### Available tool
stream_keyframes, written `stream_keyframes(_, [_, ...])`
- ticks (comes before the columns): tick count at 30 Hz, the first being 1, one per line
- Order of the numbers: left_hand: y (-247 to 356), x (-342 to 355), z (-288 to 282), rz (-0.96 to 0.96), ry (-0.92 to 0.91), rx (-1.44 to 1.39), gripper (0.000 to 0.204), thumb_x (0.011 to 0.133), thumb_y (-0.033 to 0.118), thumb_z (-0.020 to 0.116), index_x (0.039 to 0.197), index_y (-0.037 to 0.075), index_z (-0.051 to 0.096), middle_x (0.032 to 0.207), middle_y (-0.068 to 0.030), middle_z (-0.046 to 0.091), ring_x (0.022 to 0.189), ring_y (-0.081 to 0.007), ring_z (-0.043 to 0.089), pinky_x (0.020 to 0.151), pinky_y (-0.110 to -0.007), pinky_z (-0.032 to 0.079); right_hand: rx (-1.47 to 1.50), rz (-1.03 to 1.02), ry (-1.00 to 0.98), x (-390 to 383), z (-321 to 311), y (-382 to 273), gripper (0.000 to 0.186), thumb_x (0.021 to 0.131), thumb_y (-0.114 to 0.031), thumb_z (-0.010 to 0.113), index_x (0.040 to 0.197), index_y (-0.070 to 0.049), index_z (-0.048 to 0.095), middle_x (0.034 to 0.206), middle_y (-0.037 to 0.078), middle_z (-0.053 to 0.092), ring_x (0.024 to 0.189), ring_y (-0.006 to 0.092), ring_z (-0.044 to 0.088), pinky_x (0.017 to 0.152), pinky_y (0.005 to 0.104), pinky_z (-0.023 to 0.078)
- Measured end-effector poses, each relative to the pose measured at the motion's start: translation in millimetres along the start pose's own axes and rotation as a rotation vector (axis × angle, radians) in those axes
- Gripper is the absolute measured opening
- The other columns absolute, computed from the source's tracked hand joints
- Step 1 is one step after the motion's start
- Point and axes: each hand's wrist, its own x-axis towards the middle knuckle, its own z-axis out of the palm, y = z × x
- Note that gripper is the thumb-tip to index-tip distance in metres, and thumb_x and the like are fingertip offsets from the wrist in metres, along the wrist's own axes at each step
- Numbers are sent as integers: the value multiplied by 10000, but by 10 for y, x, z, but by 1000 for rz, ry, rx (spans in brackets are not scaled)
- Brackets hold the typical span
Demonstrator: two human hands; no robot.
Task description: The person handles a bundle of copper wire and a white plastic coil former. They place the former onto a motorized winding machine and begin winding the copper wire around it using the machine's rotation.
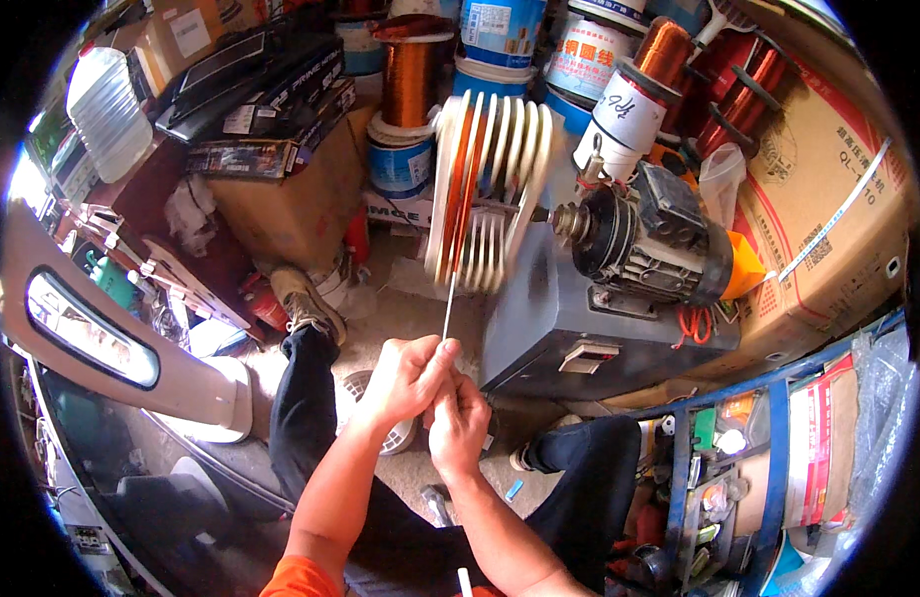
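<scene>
My left hand (408, 380) is pinched around a thin pale wire strand (449, 310), which runs up to a white ribbed coil-winding former (500, 189). Orange copper wire (464, 204) lies in the former's left grooves, and the grooves to the right look bare. Just below and right of the left hand, my right hand (457, 423) is closed too; its fingers touch the left one, and the wire inside them is hidden. The former sits on the shaft of a dark electric motor (654, 239) and is blurred at its edges.
The motor rests on a grey metal cabinet (539, 338). Copper wire spools (407, 85) and blue-white buckets (400, 164) stand at the back. To the right are a large cardboard box (818, 199) and a blue-framed rack (775, 468). A white basket (395, 438) is below my hands.
</scene>
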Motion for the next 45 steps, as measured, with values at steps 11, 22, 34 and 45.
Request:
stream_keyframes(11, [34,9,-2,-4,-22,17,381,925,257,530,654,-11,544,544,-194,544,504,-347,589,477,-382,443,-28,17,24,-9,-16,-23,306,955,-242,544,704,-71,513,556,-63,431,478,24,375,430,212,276])
stream_keyframes(22, [19,11,2,-15,-26,30,384,922,263,538,653,-10,537,543,-198,535,501,-350,582,475,-383,435,47,57,4,-2,-24,10,297,961,-243,536,715,-79,509,565,-65,432,478,19,372,425,206,272])
stream_keyframes(34, [6,6,11,16,-19,18,395,929,268,533,646,-7,532,538,-197,526,492,-369,559,466,-387,427,49,49,5,-10,-28,20,313,968,-241,522,702,-78,503,541,-56,431,464,26,374,420,209,269])
stream_keyframes(45, [6,0,9,8,-19,-11,386,924,247,543,635,-8,527,532,-187,531,476,-345,559,468,-380,429,86,78,2,-23,-3,-21,303,963,-243,533,713,-75,511,559,-67,432,472,18,362,418,209,251])
